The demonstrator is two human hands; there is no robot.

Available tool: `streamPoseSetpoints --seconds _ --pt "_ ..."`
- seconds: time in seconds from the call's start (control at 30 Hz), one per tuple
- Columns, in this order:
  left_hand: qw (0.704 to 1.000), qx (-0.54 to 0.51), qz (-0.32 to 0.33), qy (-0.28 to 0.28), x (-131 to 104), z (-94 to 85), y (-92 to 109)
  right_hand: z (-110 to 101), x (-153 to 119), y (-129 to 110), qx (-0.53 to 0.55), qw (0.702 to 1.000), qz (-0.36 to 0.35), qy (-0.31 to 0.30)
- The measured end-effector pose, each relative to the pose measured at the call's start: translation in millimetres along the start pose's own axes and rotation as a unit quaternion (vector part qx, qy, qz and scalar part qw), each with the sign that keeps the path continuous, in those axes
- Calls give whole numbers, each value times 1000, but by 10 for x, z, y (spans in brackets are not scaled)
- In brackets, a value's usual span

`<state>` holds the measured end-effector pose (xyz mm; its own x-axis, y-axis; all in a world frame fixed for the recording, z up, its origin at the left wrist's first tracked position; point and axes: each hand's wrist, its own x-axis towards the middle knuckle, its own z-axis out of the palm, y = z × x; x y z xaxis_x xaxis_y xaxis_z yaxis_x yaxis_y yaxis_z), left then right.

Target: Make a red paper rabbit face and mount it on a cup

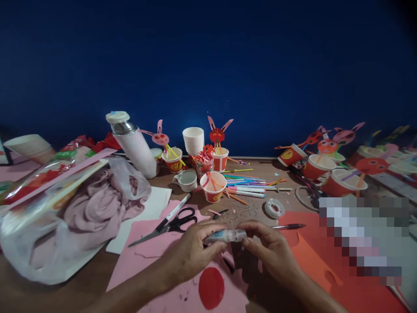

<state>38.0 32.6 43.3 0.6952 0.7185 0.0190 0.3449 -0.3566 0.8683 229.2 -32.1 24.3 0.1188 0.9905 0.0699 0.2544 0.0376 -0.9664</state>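
- Left edge: stacked paper cups (31, 148) tilted over, near a clear plastic bag (48, 248).
- Pink cloth (94, 200) bunched beside the bag; white thermos (133, 148) leans left, beyond it.
- Scissors (174, 225) on pink paper (130, 269), blades pointing left; white marker (176, 208) alongside.
- Left hand (196, 245): fingers and thumb closed on the left part of the small bottle.
- Small bottle (223, 236): clear, some blue print, lying roughly level between both hands, above the near middle of the table (260, 300).
- Red disc (211, 288): flat on the pink paper, near side, below the bottle.
- Red-and-white cup (213, 188): upright, far side of the hands, strips inside; loose markers (246, 191) to its right.
- Right hand (272, 244): thumb and fingers gripping the bottle's right end.
- Tape roll (269, 207): flat, beyond right hand.
- Pen (293, 226): lies just past right hand, pointing right, partly over red-orange paper (312, 221).
- Far right: rabbit-face cups (317, 168), some blurred.
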Motion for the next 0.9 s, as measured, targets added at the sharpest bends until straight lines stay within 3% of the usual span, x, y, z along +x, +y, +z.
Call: streamPoseSetpoints --seconds 0.13,0.27,0.53,0.77,0.9 --pt "1000 20 11 -18 -11 -7 22 -9 -24 -20 -75 993 -89 1" --pt "998 47 33 -33 -11 -30 55 -20 -39 24 -152 968 -201 -3" --pt "983 116 104 -101 -22 -58 49 14 -74 79 -254 913 -319 3" --pt "979 119 125 -104 -30 -21 27 85 -111 65 -251 918 -305 12" --pt "982 112 119 -92 -9 12 28 130 -131 34 -217 951 -221 -6"
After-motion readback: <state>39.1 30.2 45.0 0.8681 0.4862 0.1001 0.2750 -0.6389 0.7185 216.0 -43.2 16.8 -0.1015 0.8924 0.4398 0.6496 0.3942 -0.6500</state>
